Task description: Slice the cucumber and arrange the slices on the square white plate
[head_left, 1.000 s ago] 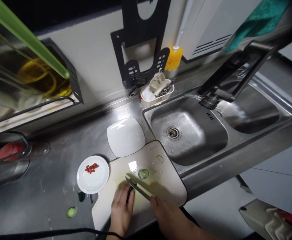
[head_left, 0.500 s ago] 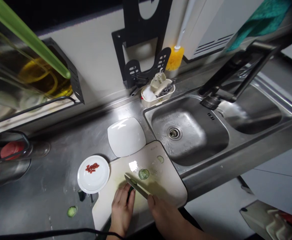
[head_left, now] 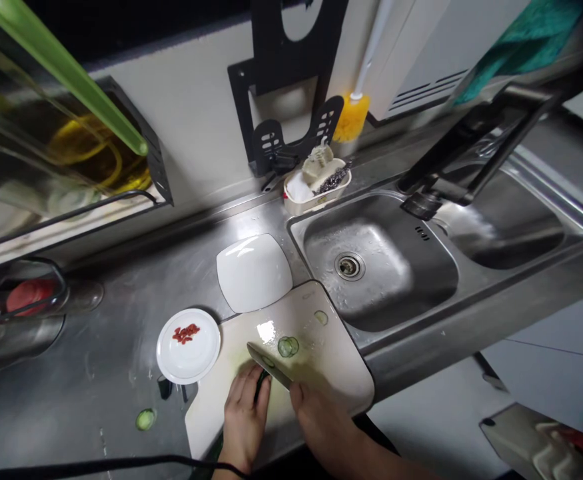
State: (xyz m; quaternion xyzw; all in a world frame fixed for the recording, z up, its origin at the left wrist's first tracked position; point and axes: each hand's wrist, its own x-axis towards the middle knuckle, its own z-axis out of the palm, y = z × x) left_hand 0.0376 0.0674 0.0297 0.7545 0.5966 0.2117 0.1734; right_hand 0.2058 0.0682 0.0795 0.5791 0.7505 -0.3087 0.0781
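A white cutting board (head_left: 331, 370) lies left of the sink. On it my left hand (head_left: 245, 407) is wrapped round a dark green cucumber (head_left: 261, 381), mostly hidden under the fingers. My right hand (head_left: 318, 417) grips a knife (head_left: 277, 375), its blade lying across the cucumber's far end. A thin slice is by the blade. Beyond the blade sit a few overlapping cucumber slices (head_left: 288, 346), and a single slice (head_left: 320, 317) rests near the board's right edge.
A square white plate (head_left: 254, 272) touches the board's far edge. Left of it is a round plate (head_left: 188, 363) with red pieces. A cucumber end (head_left: 146, 419) lies on the steel counter (head_left: 116, 347). The sink (head_left: 386, 267) and black faucet (head_left: 436, 190) are at the right.
My right hand and the knife have shifted slightly up and left. The view has moved a little; the left hand still holds the cucumber.
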